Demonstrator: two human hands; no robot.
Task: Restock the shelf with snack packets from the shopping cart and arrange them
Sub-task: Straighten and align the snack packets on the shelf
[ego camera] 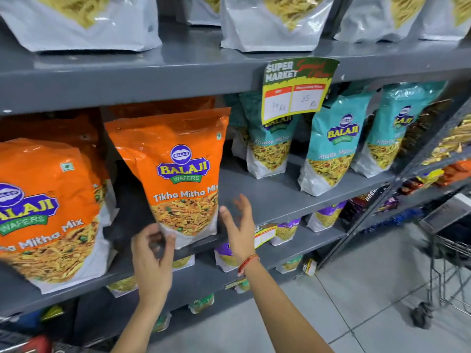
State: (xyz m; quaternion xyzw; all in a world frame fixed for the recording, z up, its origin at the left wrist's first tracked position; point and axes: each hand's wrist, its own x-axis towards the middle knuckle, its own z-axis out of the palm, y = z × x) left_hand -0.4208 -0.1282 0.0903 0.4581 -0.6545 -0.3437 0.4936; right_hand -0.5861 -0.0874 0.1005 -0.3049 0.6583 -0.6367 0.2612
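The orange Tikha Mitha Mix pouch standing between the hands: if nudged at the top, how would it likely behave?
The glossy orange plastic Tikha Mitha Mix pouch stands upright at the grey metal shelf's front edge, so it could probably tip forward. Its creased film looks floppy and likely slippery. Both the left hand and right hand are open beside it.

An orange Tikha Mitha Mix packet (178,174) stands upright at frame centre on the grey shelf (280,197), leaning slightly left.
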